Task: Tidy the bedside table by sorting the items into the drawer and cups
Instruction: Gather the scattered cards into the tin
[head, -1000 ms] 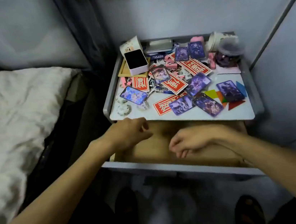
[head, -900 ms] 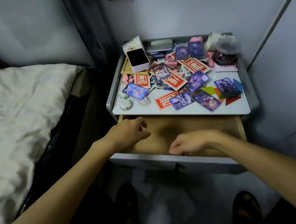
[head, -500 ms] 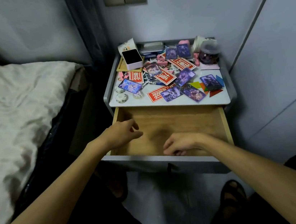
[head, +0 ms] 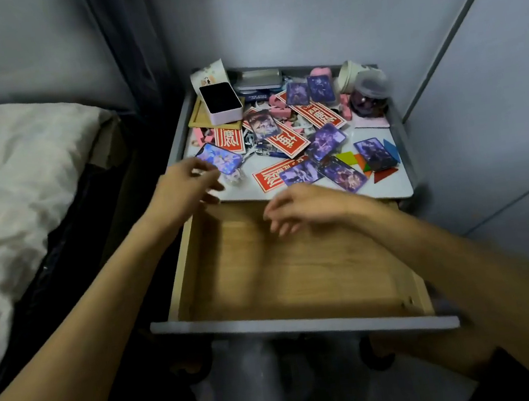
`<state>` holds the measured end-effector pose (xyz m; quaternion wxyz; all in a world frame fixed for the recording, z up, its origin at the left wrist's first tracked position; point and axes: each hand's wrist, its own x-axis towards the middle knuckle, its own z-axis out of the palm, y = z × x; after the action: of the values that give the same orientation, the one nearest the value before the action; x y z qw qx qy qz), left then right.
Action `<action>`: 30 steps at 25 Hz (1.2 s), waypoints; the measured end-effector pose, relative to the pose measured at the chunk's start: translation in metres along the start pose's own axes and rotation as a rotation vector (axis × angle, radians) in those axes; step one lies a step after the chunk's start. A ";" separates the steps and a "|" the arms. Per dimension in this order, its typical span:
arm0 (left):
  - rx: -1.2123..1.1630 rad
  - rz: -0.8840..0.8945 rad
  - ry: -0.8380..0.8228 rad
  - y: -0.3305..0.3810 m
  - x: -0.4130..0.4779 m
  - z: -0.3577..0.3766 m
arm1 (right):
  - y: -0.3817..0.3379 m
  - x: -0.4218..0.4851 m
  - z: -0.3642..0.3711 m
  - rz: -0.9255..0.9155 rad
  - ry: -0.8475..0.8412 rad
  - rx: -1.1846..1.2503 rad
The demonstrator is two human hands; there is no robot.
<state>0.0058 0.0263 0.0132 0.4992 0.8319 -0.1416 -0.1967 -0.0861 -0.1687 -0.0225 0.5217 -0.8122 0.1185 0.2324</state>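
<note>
Bed (head: 4,201) w/ rumpled white cover fills the 9 o'clock side of the view.

Left hand (head: 184,190) is over the 7 o'clock corner of the tabletop (head: 386,189). Its fingers are loosely spread, tips at the near-left edge of a blue-pink glossy card (head: 221,162). Motion blur, so can't tell if they touch it. It holds nothing.

At 11 o'clock on the tabletop sits a pink box (head: 222,105) w/ dark top, resting on a flat wooden tray (head: 198,116). A printed paper cup (head: 207,73) is just behind it.

Under the tabletop the drawer (head: 282,272) stands open toward 6 o'clock, wood bottom showing, grey front nearest the camera.

Right hand (head: 301,207) hovers over the drawer's 12 o'clock end, just below the tabletop's front edge. Fingers are relaxed & slightly apart, pointing approx. 8 o'clock, gripping nothing.

Mid-tabletop: red cards (head: 289,140) w/ white characters overlap purple picture cards (head: 329,141), w/ small pink pieces (head: 277,102) btwn them. A grey tin (head: 259,78) lies at 12 o'clock.

At 4 o'clock, coloured flat shapes (head: 350,158) lie partly under one more purple card (head: 374,153).

At 1 o'clock a white cup (head: 351,77) lies on its side. A clear lidded cup (head: 372,95) w/ purple contents stands just in front of it.
</note>
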 end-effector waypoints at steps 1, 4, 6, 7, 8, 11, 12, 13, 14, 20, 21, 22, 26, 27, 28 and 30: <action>-0.101 -0.008 0.046 0.007 0.012 -0.005 | -0.016 0.009 -0.014 -0.050 0.085 -0.006; -0.314 -0.046 0.153 0.019 0.049 -0.020 | -0.058 0.048 -0.049 -0.145 0.342 -0.138; -0.447 -0.101 0.195 0.020 0.070 -0.025 | -0.078 0.088 -0.065 -0.169 0.500 -0.290; -0.511 -0.135 0.203 0.018 0.079 -0.027 | -0.085 0.110 -0.071 -0.161 0.568 -0.360; -0.567 -0.166 0.199 0.016 0.086 -0.030 | -0.090 0.132 -0.074 -0.139 0.615 -0.415; -0.669 -0.213 0.181 0.007 0.100 -0.041 | -0.103 0.182 -0.071 -0.048 0.680 -0.562; -0.688 -0.218 0.192 0.005 0.102 -0.045 | -0.104 0.193 -0.068 -0.023 0.702 -0.593; -0.710 -0.223 0.209 0.004 0.105 -0.049 | -0.105 0.201 -0.065 0.004 0.721 -0.607; -0.728 -0.228 0.220 0.003 0.107 -0.051 | -0.103 0.208 -0.062 0.027 0.735 -0.608; -0.748 -0.237 0.182 0.006 0.117 -0.051 | -0.110 0.203 -0.062 0.036 0.807 -0.555; -0.754 -0.240 0.179 0.008 0.117 -0.048 | -0.111 0.194 -0.064 0.026 0.820 -0.532; -0.763 -0.242 0.167 0.010 0.116 -0.045 | -0.112 0.183 -0.064 -0.002 0.824 -0.486; -0.746 -0.233 0.046 0.016 0.112 -0.030 | -0.109 0.118 -0.043 -0.224 0.639 -0.169; -0.738 -0.225 0.037 0.018 0.111 -0.025 | -0.105 0.104 -0.036 -0.254 0.553 -0.132; -0.738 -0.221 0.043 0.020 0.110 -0.018 | -0.100 0.092 -0.032 -0.274 0.479 -0.114; -0.744 -0.245 0.081 0.023 0.110 -0.009 | -0.090 0.080 -0.037 -0.283 0.382 -0.074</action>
<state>0.1063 -0.0246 0.0169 0.7446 0.6120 0.0594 -0.2599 0.0313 -0.1600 0.0213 0.4872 -0.8685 0.0914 0.0031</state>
